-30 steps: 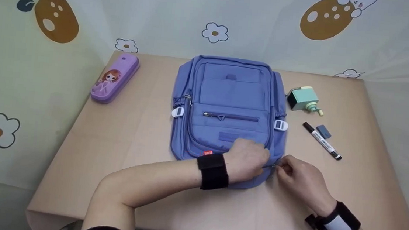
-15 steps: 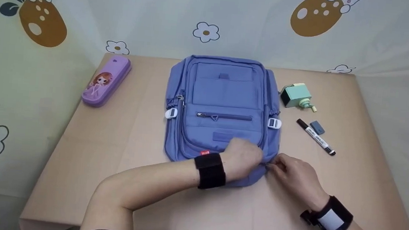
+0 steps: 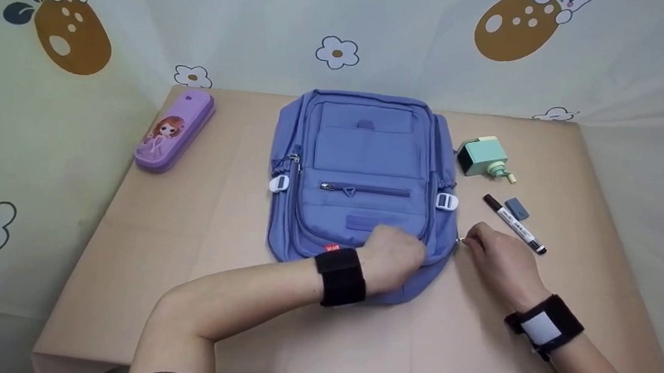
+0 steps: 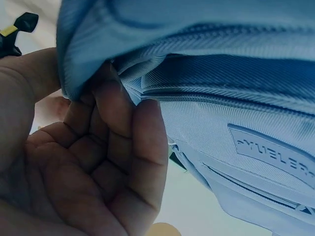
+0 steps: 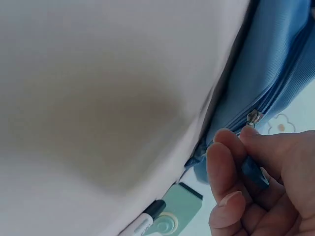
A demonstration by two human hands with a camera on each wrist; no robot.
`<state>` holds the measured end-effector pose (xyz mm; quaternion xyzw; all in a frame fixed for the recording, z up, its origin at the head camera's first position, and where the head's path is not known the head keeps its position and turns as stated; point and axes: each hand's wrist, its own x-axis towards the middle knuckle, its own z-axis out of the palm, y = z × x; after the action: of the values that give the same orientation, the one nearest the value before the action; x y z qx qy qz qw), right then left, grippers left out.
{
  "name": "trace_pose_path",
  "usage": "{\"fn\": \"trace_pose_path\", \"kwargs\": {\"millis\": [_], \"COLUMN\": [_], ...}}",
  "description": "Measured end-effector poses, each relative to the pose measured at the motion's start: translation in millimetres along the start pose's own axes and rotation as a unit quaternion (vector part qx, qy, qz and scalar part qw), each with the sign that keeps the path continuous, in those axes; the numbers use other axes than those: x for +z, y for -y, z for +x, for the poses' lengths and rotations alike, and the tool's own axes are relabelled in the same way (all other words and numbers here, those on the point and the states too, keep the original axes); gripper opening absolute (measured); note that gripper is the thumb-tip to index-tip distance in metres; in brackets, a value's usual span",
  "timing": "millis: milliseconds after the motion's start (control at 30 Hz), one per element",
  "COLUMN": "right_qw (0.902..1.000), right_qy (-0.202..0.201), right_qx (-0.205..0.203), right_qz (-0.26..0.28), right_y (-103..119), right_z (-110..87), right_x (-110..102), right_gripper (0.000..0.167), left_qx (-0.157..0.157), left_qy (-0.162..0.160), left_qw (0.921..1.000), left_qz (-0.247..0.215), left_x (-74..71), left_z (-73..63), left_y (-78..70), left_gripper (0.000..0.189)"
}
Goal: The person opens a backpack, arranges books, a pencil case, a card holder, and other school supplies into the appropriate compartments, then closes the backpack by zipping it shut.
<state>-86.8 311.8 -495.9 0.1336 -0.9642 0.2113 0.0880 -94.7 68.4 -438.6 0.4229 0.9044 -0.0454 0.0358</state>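
Observation:
A blue backpack (image 3: 371,154) lies flat on the table, its front pockets facing up. My left hand (image 3: 392,259) grips the fabric at the bag's lower right; in the left wrist view the curled fingers (image 4: 147,152) and thumb pinch an edge beside an open zipper gap (image 4: 221,73). Along the bag's right side, my right hand (image 3: 502,264) pinches a zipper pull (image 5: 255,174) between thumb and fingertips. The metal zipper slider (image 5: 254,117) shows just beyond those fingertips in the right wrist view.
On the left of the table (image 3: 190,294) lies a purple pencil case (image 3: 174,130) with a printed doll figure. Right of the bag are a mint-green crank device (image 3: 485,156), a blue-grey eraser (image 3: 517,209) and a black-and-white marker (image 3: 515,224). Patterned cloth (image 3: 262,24) hangs behind.
My right hand has moved the zipper pull away along the bag's right side, from its lower corner toward the white buckle. The left hand stays on the same spot. The view has shifted slightly.

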Motion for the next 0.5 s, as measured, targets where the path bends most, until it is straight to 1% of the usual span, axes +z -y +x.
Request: {"fn": "trace_pose_path", "kwargs": {"millis": [100,233,400,500], "right_qw": [0.9999,0.9997,0.9993,0.9993], "right_qy": [0.007,0.022,0.035,0.032], "right_qx": [0.007,0.004,0.005,0.012], "right_qz": [-0.006,-0.009,-0.015,-0.016], "right_y": [-1.9,-1.3,-3.4,-3.7], "right_z": [7.1,10.4,9.4,8.7], "right_x": [1.9,3.4,3.9,4.3], "right_gripper": [0.005,0.01,0.014,0.014], "left_qx": [0.003,0.006,-0.01,-0.021], "left_qy": [-0.001,0.007,0.049,0.071], "left_qw": [1.0,0.9998,0.9981,0.9969], "left_qz": [-0.001,-0.017,-0.035,-0.028], "left_x": [0.2,0.9,-2.6,-8.6], "left_z": [0.4,0.7,7.3,14.0], "left_y": [0.1,1.1,-0.5,-4.5], "left_gripper": [0.011,0.012,0.01,0.019]}}
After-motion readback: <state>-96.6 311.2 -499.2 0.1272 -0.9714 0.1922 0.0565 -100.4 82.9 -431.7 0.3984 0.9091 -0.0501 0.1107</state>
